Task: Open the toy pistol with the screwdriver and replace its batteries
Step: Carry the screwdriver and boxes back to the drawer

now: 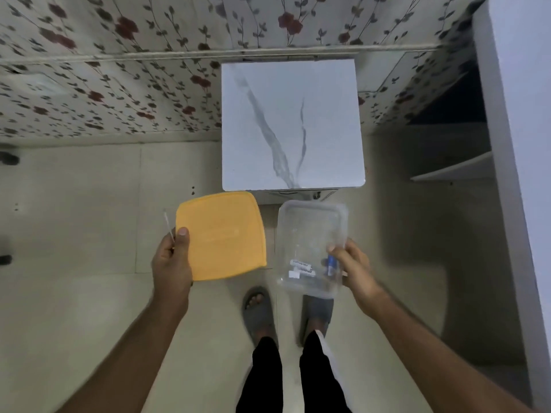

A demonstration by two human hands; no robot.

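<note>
Sandals [258, 311], grey and open-toed, sit on the pale tiled floor [89, 308] nearest the camera, below black trouser legs [267, 377], short of the marble-patterned table [290, 123] that serves as the landmark. Just nearer than the table's front edge, both hands are raised over the floor. To the near left of the table, the left hand [171, 260] grips a corner of an orange-yellow lid [222, 235], thumb curled over the top face and fingers underneath; the same hand also pinches a thin clear-handled tool (possibly the screwdriver, though too blurred to be sure) [168, 225] standing up beside the lid's left edge. To the near right of the table's front edge, the right hand [353, 271] holds a clear plastic container [311, 234] by its right wall, fingers curled over the rim. Inside the container, at the end nearest the person, lie batteries [301, 268] with white labels carrying dark print that is too blurred to read, and a small blue-and-white item [332, 262] just beside the fingers. The table top is white with grey veins and stands against a wall [104, 70] papered with dark red flowers and grey leaves. Right of the table rises a white cabinet side [518, 144] with a shelf [453, 171].
</note>
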